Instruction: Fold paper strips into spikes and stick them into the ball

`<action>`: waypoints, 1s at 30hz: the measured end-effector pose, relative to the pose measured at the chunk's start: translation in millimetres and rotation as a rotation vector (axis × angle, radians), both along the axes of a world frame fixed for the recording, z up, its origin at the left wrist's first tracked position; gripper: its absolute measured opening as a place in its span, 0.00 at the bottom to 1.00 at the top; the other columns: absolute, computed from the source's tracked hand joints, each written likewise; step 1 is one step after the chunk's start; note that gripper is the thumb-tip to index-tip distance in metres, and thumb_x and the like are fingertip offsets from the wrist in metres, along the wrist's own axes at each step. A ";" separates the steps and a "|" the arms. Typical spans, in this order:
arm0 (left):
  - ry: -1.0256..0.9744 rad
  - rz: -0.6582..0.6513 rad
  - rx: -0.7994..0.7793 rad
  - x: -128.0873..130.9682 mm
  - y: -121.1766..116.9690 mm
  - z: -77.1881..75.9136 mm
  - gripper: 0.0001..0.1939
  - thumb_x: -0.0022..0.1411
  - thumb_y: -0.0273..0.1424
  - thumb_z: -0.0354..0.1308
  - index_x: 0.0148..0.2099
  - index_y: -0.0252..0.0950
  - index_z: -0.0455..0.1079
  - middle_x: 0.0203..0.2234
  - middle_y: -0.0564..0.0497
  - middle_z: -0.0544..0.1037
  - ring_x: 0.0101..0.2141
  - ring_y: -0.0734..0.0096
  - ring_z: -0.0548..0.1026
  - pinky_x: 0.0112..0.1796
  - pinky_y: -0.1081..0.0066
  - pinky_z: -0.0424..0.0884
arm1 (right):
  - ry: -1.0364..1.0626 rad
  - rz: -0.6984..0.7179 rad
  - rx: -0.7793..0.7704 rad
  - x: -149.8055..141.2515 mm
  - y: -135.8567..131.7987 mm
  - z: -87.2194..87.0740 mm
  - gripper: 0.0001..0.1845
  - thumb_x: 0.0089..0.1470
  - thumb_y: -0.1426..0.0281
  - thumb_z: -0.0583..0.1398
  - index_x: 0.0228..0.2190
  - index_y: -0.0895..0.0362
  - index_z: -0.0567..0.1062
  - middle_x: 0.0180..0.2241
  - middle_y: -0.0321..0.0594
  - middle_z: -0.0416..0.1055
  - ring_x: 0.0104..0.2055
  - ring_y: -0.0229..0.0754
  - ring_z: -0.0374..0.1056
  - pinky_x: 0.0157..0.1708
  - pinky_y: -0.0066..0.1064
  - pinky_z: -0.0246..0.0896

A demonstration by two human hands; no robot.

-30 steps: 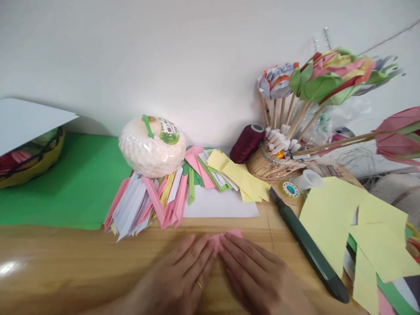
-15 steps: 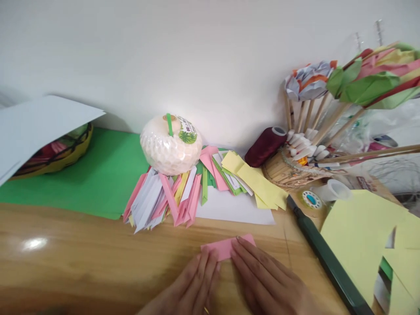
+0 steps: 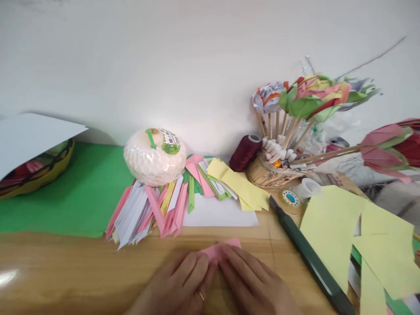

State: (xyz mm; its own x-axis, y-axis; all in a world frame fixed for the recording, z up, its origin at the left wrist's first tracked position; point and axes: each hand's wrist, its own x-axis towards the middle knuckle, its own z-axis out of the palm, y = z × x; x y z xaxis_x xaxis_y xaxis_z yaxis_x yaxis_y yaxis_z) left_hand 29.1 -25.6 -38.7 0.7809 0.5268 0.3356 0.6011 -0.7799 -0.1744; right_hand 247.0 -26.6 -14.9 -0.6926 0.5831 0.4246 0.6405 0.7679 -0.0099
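A small folded piece of pink paper lies at the front of the wooden table, partly covered by fingers. My left hand, a ring on one finger, has its bent fingers closed on the paper's left part and near edge. On the right part, my right hand presses and grips with its fingers held together. The fingertips of both hands nearly meet at the paper's middle; its near side and the thumbs are mostly hidden. Behind lie folded paper strips in pink, white and yellow.
A wrapped white coconut stands on green paper. Yellow strips lie beside a maroon thread spool. Paper flowers rise from a basket. At right are a dark green cutter and yellow sheets.
The view has turned right, so things at the back appear further left. My left fingers have bent more, and both hands have drawn closer together over the pink paper.
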 end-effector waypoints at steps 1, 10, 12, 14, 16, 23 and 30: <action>0.001 -0.013 -0.013 0.4 1.4 2.7 0.16 0.67 0.29 0.46 0.54 0.33 0.65 0.39 0.48 0.74 0.41 0.69 0.69 0.43 0.68 0.63 | 0.033 -0.055 -0.022 -1.4 -1.4 -4.1 0.24 0.62 0.77 0.41 0.48 0.61 0.72 0.43 0.47 0.75 0.48 0.43 0.69 0.45 0.31 0.67; 0.004 -0.002 0.006 -11.1 -8.1 7.4 0.16 0.67 0.31 0.46 0.52 0.33 0.68 0.44 0.49 0.73 0.46 0.66 0.65 0.46 0.67 0.60 | -0.057 0.004 -0.138 22.5 12.7 28.2 0.22 0.65 0.74 0.42 0.46 0.61 0.72 0.40 0.45 0.75 0.43 0.45 0.68 0.42 0.38 0.66; 0.032 0.005 -0.009 -16.0 -12.6 4.3 0.17 0.66 0.30 0.47 0.54 0.33 0.67 0.45 0.47 0.73 0.47 0.65 0.65 0.48 0.67 0.60 | -0.056 0.011 -0.122 30.8 17.7 30.7 0.21 0.65 0.74 0.43 0.46 0.63 0.72 0.40 0.45 0.75 0.43 0.44 0.68 0.40 0.37 0.66; 0.039 0.008 -0.028 -20.7 -14.9 2.7 0.17 0.65 0.29 0.47 0.54 0.33 0.66 0.45 0.47 0.72 0.48 0.65 0.66 0.49 0.68 0.60 | -0.057 0.029 -0.102 37.2 21.1 29.5 0.19 0.64 0.76 0.44 0.47 0.63 0.71 0.41 0.45 0.75 0.45 0.44 0.68 0.41 0.36 0.65; 0.037 0.009 -0.054 -24.0 -14.5 3.5 0.17 0.64 0.28 0.47 0.54 0.34 0.67 0.45 0.47 0.72 0.47 0.66 0.66 0.49 0.70 0.61 | -0.059 0.039 -0.087 40.9 22.2 27.8 0.19 0.64 0.76 0.44 0.47 0.63 0.71 0.41 0.44 0.75 0.46 0.44 0.67 0.42 0.36 0.65; 0.061 -0.002 -0.129 -16.3 -5.5 19.8 0.12 0.64 0.25 0.47 0.46 0.34 0.69 0.38 0.50 0.73 0.38 0.69 0.68 0.39 0.72 0.65 | -0.085 0.028 -0.069 14.2 10.2 28.0 0.21 0.64 0.75 0.42 0.49 0.62 0.69 0.37 0.44 0.73 0.40 0.43 0.67 0.38 0.35 0.63; -0.062 -0.027 -0.054 -17.5 7.4 31.1 0.11 0.68 0.25 0.45 0.41 0.35 0.70 0.32 0.52 0.73 0.35 0.67 0.67 0.45 0.65 0.61 | -0.230 0.074 -0.226 3.6 10.2 21.6 0.17 0.64 0.72 0.45 0.50 0.58 0.68 0.35 0.40 0.69 0.37 0.45 0.63 0.35 0.38 0.59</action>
State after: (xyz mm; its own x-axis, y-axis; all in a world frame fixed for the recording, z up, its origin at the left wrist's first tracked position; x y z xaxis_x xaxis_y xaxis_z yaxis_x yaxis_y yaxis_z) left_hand 11.6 -18.1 -7.6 0.7738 0.5243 0.3553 0.5880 -0.8033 -0.0951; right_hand 250.6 -16.4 6.7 -0.7994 0.5892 0.1176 0.5883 0.8073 -0.0467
